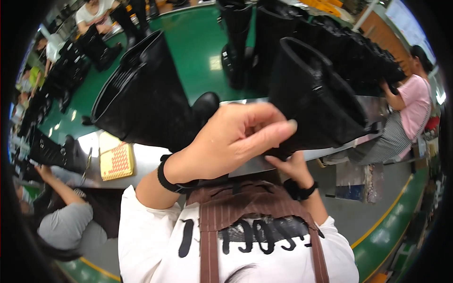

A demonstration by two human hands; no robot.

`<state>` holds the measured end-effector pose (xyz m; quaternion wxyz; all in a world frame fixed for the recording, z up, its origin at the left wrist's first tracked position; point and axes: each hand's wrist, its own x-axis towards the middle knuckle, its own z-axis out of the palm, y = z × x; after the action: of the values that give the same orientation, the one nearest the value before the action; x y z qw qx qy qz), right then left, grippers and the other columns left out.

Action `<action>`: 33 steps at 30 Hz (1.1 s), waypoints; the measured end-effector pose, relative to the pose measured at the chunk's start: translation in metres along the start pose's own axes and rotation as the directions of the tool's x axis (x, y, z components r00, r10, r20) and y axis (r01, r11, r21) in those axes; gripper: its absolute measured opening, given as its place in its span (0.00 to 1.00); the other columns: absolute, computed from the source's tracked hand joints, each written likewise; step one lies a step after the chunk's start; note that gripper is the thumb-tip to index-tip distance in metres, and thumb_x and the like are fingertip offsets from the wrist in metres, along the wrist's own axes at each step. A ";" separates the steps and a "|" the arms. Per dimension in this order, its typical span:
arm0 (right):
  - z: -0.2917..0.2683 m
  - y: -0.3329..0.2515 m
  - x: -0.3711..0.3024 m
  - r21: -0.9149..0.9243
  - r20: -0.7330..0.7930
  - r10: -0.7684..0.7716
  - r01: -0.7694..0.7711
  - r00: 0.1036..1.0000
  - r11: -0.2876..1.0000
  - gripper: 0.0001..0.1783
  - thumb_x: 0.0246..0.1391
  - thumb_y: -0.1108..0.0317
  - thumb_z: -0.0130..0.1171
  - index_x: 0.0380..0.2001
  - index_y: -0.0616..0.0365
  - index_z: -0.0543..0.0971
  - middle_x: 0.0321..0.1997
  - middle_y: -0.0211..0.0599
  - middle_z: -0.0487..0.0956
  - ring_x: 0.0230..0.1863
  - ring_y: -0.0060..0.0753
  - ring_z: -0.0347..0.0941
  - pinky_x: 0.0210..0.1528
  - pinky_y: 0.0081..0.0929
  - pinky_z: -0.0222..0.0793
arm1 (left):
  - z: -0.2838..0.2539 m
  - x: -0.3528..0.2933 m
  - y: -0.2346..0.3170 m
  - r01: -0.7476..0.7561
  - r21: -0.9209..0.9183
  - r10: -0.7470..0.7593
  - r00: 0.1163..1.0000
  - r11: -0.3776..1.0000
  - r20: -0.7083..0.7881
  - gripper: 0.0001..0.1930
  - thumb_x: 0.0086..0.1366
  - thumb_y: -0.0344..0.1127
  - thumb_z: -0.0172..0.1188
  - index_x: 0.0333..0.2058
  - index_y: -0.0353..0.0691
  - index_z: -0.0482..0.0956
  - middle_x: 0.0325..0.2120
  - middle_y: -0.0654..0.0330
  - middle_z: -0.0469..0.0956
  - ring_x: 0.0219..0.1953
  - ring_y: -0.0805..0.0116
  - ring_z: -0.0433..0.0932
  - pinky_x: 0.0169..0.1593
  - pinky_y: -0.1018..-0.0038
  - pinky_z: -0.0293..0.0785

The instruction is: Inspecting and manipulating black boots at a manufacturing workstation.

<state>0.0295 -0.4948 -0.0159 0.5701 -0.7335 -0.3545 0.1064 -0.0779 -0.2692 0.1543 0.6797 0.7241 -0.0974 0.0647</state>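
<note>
A tall black boot (311,99) leans to the right in front of me, its wide top opening toward the right. My right hand (296,167) grips this boot low down, thumb showing and fingers partly hidden behind it. Across its near side reaches my left hand (240,134), thumb and fingertips brought together in a pinch beside the leather. Whatever is between those fingertips is hidden or too small to make out. Another tall black boot (151,96) stands tilted just left of my left hand, with its opening facing up and left.
A green table (188,52) with a metal edge carries many black boots (339,52) at the back right and more at the left. A yellow patterned pad (117,162) lies on the metal edge. People sit close on both sides, one in a pink top (415,101) at right.
</note>
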 end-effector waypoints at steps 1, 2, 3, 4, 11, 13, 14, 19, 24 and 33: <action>-0.007 0.002 0.001 0.016 0.047 0.068 -0.068 0.997 0.998 0.35 0.41 0.68 0.77 0.54 0.63 0.76 0.52 0.38 0.78 0.52 0.35 0.74 0.58 0.33 0.68 | -0.006 -0.012 -0.011 0.039 0.019 -0.040 0.999 0.999 0.010 0.15 0.69 0.42 0.62 0.37 0.33 0.82 0.23 0.66 0.79 0.26 0.82 0.71 0.28 0.81 0.66; -0.013 0.005 0.002 0.023 0.094 0.200 -0.203 0.975 0.979 0.35 0.40 0.69 0.78 0.54 0.63 0.76 0.52 0.36 0.78 0.51 0.34 0.74 0.57 0.32 0.68 | -0.011 -0.030 -0.022 0.130 0.046 -0.131 0.991 0.990 0.014 0.15 0.68 0.43 0.62 0.36 0.34 0.82 0.23 0.63 0.80 0.26 0.82 0.72 0.29 0.79 0.67; -0.018 0.008 0.004 0.062 0.158 0.195 -0.207 0.968 0.976 0.35 0.39 0.69 0.78 0.53 0.63 0.76 0.51 0.35 0.78 0.51 0.32 0.74 0.56 0.31 0.69 | -0.020 -0.046 -0.031 0.256 0.126 -0.267 0.960 0.958 0.078 0.15 0.67 0.42 0.64 0.38 0.32 0.82 0.26 0.62 0.80 0.29 0.80 0.74 0.33 0.78 0.69; -0.022 0.010 0.006 0.074 0.162 0.258 -0.272 0.953 0.959 0.34 0.39 0.69 0.79 0.52 0.63 0.77 0.51 0.33 0.79 0.51 0.31 0.73 0.55 0.30 0.69 | -0.031 -0.062 -0.040 0.413 0.234 -0.450 0.883 0.880 0.134 0.16 0.66 0.41 0.65 0.40 0.31 0.81 0.29 0.60 0.81 0.31 0.78 0.76 0.36 0.78 0.72; -0.022 -0.004 0.019 -0.208 0.287 0.149 -0.090 0.946 0.974 0.34 0.37 0.61 0.81 0.48 0.63 0.80 0.52 0.38 0.80 0.49 0.36 0.75 0.55 0.31 0.70 | -0.052 -0.152 -0.096 0.745 0.518 -0.313 0.655 0.420 -0.688 0.34 0.46 0.47 0.80 0.46 0.30 0.77 0.38 0.48 0.82 0.37 0.57 0.81 0.44 0.71 0.75; -0.015 -0.010 0.021 -0.239 0.305 0.147 -0.073 0.941 0.968 0.35 0.38 0.60 0.80 0.51 0.63 0.79 0.53 0.39 0.79 0.51 0.35 0.75 0.56 0.30 0.69 | -0.060 -0.141 -0.125 0.522 0.345 -0.255 0.768 0.780 -0.587 0.34 0.47 0.40 0.80 0.49 0.30 0.76 0.42 0.51 0.81 0.42 0.61 0.80 0.48 0.71 0.75; -0.009 -0.012 0.021 -0.163 0.277 0.196 -0.155 0.940 0.974 0.35 0.40 0.59 0.79 0.51 0.63 0.78 0.53 0.39 0.79 0.52 0.35 0.74 0.57 0.30 0.69 | -0.063 -0.135 -0.137 0.413 0.198 -0.246 0.795 0.889 -0.555 0.34 0.47 0.37 0.80 0.51 0.30 0.75 0.44 0.52 0.81 0.45 0.63 0.80 0.51 0.71 0.75; 0.027 -0.006 0.007 0.204 0.152 0.346 -0.372 0.926 0.906 0.31 0.48 0.62 0.74 0.54 0.64 0.76 0.53 0.37 0.78 0.53 0.31 0.74 0.58 0.28 0.68 | -0.047 -0.109 -0.159 0.280 -0.101 -0.278 0.717 0.955 -0.639 0.27 0.54 0.29 0.74 0.53 0.32 0.75 0.46 0.58 0.80 0.48 0.68 0.78 0.54 0.72 0.74; 0.047 -0.006 -0.009 0.673 0.115 0.356 -0.336 0.927 0.659 0.23 0.53 0.73 0.65 0.54 0.62 0.77 0.51 0.34 0.80 0.51 0.29 0.76 0.57 0.28 0.71 | -0.012 -0.094 -0.145 -0.045 -0.477 -0.296 0.731 0.878 -0.614 0.22 0.61 0.30 0.68 0.53 0.35 0.74 0.49 0.58 0.78 0.51 0.69 0.77 0.57 0.70 0.74; 0.051 -0.016 0.000 0.879 0.233 0.292 -0.329 0.928 0.344 0.19 0.56 0.73 0.59 0.51 0.65 0.77 0.51 0.38 0.80 0.51 0.32 0.77 0.56 0.33 0.74 | 0.006 -0.079 -0.130 -0.087 -0.649 -0.330 0.805 0.756 -0.493 0.24 0.69 0.44 0.57 0.56 0.33 0.72 0.51 0.54 0.77 0.53 0.61 0.77 0.60 0.62 0.71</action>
<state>-0.0055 -0.4547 -0.0181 0.8374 -0.3584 -0.1039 0.3994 -0.1251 -0.2640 0.0098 0.8844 0.3957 0.1484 0.1982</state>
